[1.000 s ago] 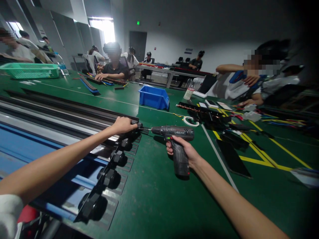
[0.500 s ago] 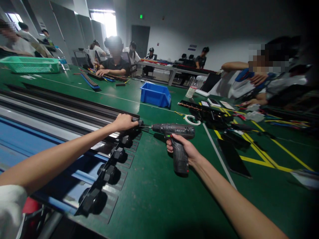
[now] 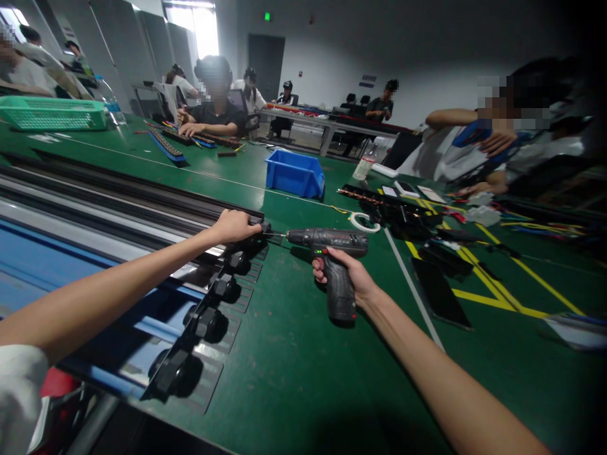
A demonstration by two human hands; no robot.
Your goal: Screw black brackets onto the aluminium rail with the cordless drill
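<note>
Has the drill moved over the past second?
No, not noticeably: against the white ring, the drill in the right hand keeps almost the same place; the whole view shifts slightly.

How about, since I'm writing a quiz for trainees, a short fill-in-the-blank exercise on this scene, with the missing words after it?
1. The right hand grips the drill, whose bit points toward the picture's ____ side.
2. The arm of the left hand wears a sleeve coloured ____.
3. The bin beyond the hands is coloured ____.
4. The tabletop is coloured ____.

Missing words: left; white; blue; green.
</note>
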